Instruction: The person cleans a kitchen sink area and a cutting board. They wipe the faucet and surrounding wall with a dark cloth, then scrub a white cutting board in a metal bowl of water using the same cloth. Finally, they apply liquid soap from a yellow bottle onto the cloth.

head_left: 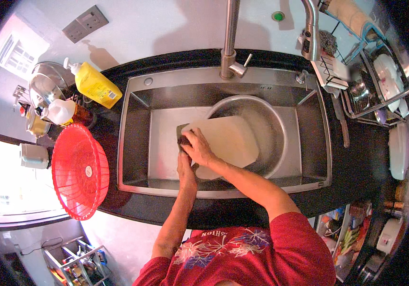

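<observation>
A pale cream cutting board [228, 138] with a dark border at its left end is held tilted over the sink [166, 114]. Partly beneath it stands a round metal basin [273, 136]. My left hand [185, 168] is closed on the board's near left edge, its fingertips partly hidden. Just above it, my right hand [199, 147] lies on the board's left end with fingers bent. Something small and dark shows under those fingers; its kind is unclear.
The faucet [228, 62] rises behind the sink. Left of it are a yellow pump bottle [98, 86] and a red plastic basket [80, 167]. On the right, a knife [342, 121] lies near the dish rack [381, 107]. A pull-down spray head [309, 45] hangs at back right.
</observation>
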The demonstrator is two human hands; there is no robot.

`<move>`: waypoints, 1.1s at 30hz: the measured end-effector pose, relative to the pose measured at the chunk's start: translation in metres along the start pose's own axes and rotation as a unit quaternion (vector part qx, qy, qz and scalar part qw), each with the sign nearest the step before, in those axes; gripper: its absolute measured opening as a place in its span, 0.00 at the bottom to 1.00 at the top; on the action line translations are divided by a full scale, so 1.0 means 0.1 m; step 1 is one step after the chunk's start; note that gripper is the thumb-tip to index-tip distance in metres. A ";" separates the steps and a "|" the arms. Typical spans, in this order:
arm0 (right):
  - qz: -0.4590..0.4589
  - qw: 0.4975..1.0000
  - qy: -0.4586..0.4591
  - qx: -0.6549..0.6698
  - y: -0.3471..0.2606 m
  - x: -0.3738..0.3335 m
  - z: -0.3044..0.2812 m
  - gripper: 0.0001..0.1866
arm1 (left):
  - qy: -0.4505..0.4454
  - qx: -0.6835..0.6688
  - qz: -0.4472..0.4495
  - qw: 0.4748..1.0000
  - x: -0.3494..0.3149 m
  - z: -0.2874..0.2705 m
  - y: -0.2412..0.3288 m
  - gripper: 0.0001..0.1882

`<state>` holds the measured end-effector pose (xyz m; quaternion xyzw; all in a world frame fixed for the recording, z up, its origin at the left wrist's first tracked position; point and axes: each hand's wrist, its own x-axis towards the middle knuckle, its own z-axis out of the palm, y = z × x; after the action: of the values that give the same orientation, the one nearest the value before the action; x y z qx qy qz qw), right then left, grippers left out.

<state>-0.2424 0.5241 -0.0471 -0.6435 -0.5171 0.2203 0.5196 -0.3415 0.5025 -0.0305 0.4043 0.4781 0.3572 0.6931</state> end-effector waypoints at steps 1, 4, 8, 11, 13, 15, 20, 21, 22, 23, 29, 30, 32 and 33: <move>0.004 1.000 0.019 0.006 0.06 0.11 0.04 0.17 | -0.009 0.009 0.000 1.000 0.00 0.01 -0.02 0.26; 0.064 0.992 0.097 -0.049 0.11 0.53 0.13 0.15 | -0.024 0.026 0.005 0.999 -0.04 0.03 0.03 0.27; 0.069 0.992 0.034 -0.104 0.08 0.70 0.10 0.15 | -0.023 0.052 -0.005 0.998 -0.06 0.05 0.07 0.32; 0.045 0.993 -0.033 -0.104 -0.02 0.54 0.05 0.15 | -0.017 0.019 0.000 1.000 0.01 0.02 0.02 0.32; 0.006 0.996 -0.054 -0.068 -0.11 0.27 -0.02 0.15 | 0.003 -0.035 0.006 0.999 0.04 0.03 -0.03 0.30; 0.018 0.993 -0.104 -0.051 -0.17 -0.03 -0.09 0.14 | -0.010 -0.147 -0.063 0.987 0.24 -0.21 -0.38 0.31; -0.045 0.980 -0.194 0.022 -0.12 -0.64 -0.51 0.15 | -0.030 -0.086 -0.057 0.994 0.19 -0.15 -0.21 0.22; -0.039 0.973 -0.226 0.032 -0.03 -0.74 -0.62 0.16 | -0.035 -0.026 -0.028 0.999 0.06 -0.02 -0.01 0.23; -0.032 0.965 -0.257 0.042 0.06 -0.83 -0.73 0.17 | -0.006 -0.114 -0.012 0.993 0.09 -0.01 -0.12 0.27; 0.026 0.951 -0.307 0.029 0.17 -0.91 -0.85 0.17 | -0.010 -0.085 -0.020 0.996 0.10 -0.03 -0.16 0.27; 0.117 0.943 -0.281 -0.134 0.95 -0.89 -1.36 0.22 | -0.024 -0.018 -0.059 0.998 0.12 -0.07 -0.17 0.29; 0.136 0.943 -0.246 -0.176 1.01 -0.89 -1.42 0.21 | -0.017 -0.025 -0.047 0.998 0.13 -0.06 -0.17 0.29; 0.184 0.935 -0.186 -0.241 1.12 -0.86 -1.51 0.21 | -0.013 -0.027 -0.044 0.999 0.07 0.01 -0.10 0.29; 0.213 0.927 -0.162 -0.263 1.17 -0.83 -1.55 0.21 | -0.011 -0.028 -0.043 0.999 0.03 0.05 -0.04 0.29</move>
<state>-0.0950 0.3907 -0.1168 -0.8076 -0.4844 0.2829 0.1822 -0.3355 0.5025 -0.0347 0.3679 0.4772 0.3361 0.7239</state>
